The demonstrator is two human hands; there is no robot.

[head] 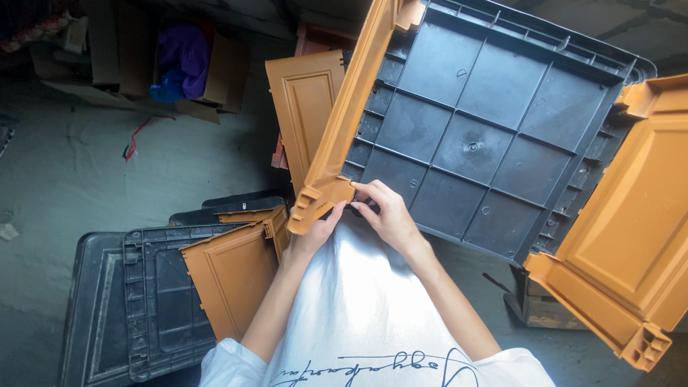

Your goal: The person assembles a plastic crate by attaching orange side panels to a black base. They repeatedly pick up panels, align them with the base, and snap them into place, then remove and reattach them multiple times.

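While gripped, orange panel (pixel 344 122) against grey base (pixel 473 136).

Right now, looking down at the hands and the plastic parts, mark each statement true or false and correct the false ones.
1. Both hands touch the large dark grey ribbed panel. False: only the right hand rests on its near edge; the left hand is on the orange panel.
2. The orange panel stands along the grey panel's left edge. True.
3. Another orange side panel sits at its right edge. True.
4. The dark parts stacked on the floor have nothing on them. False: an orange piece lies there.
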